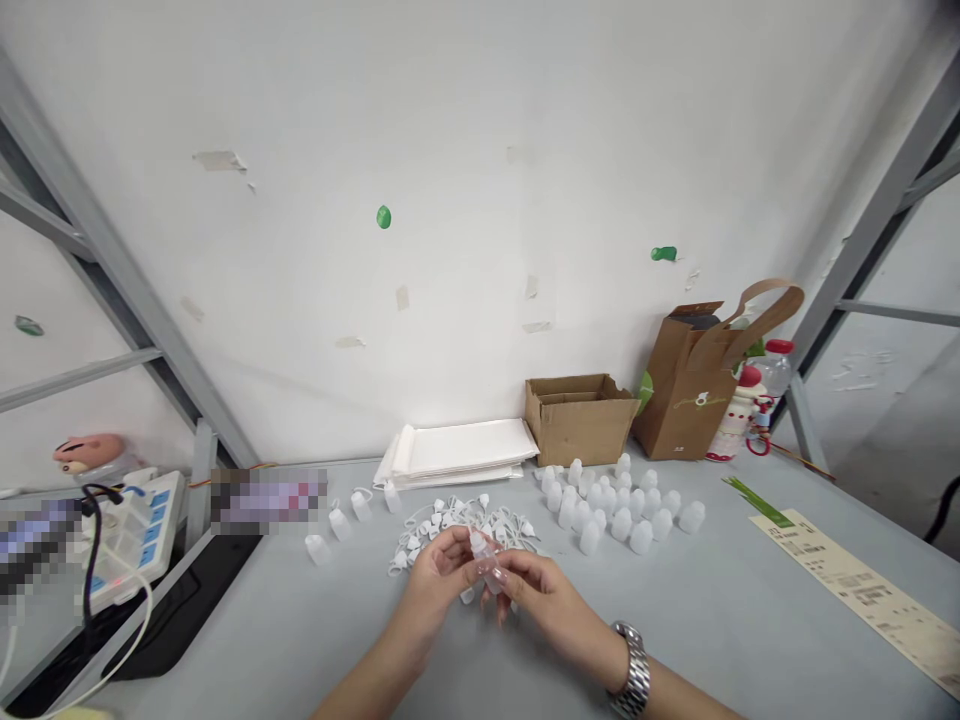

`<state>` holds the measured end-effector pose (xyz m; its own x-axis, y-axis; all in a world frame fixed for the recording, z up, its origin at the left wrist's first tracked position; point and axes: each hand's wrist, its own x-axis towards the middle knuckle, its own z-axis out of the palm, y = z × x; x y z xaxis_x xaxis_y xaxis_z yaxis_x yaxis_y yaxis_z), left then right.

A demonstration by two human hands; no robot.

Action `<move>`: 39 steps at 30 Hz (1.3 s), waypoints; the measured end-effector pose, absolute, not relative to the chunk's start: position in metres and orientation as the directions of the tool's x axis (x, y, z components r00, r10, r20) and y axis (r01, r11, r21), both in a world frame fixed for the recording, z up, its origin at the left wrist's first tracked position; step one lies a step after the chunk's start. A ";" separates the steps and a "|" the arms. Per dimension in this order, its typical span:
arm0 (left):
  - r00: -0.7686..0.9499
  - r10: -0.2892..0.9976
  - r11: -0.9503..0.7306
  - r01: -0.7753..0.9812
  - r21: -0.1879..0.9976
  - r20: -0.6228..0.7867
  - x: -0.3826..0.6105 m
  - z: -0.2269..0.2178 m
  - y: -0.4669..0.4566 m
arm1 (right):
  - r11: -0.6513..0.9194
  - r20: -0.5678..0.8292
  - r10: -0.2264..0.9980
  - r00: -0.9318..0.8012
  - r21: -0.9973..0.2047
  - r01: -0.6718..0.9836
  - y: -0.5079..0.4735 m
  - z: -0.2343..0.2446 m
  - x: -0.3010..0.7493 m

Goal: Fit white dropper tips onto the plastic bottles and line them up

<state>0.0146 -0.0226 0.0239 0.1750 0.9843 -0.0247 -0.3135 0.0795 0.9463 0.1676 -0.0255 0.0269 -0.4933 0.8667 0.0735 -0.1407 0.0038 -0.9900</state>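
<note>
Past the left edge of the bench (712,620), a white power strip (131,535) with blue switches is sitting on a dark surface, with a black cable (91,565) running across it and a pink toy head (88,452) showing behind it. On the bench, a loose row of small translucent bottles (352,518) is leading toward a heap of white tethered caps (457,522) near the middle of the back half. In front of the heap, the left hand (439,580) and the right hand (536,600) are meeting, their fingers clenched around a small clear bottle (486,560) held upright-tilted above the bench. A metal wristwatch (634,670) is circling the right wrist. Further right, a cluster of white bottles (611,505) is standing near the back edge, below a stack of white trays (454,450) and a cardboard box (577,420). A kraft paper bag (686,385) is standing in the back right corner, and a printed paper strip (847,590) is lying along the right edge.
</note>
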 end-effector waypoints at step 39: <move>0.180 0.931 -0.359 0.624 0.694 0.319 -0.007 -0.006 0.001 | 0.042 0.069 0.969 -0.239 -0.992 -0.117 -0.023 0.020 0.168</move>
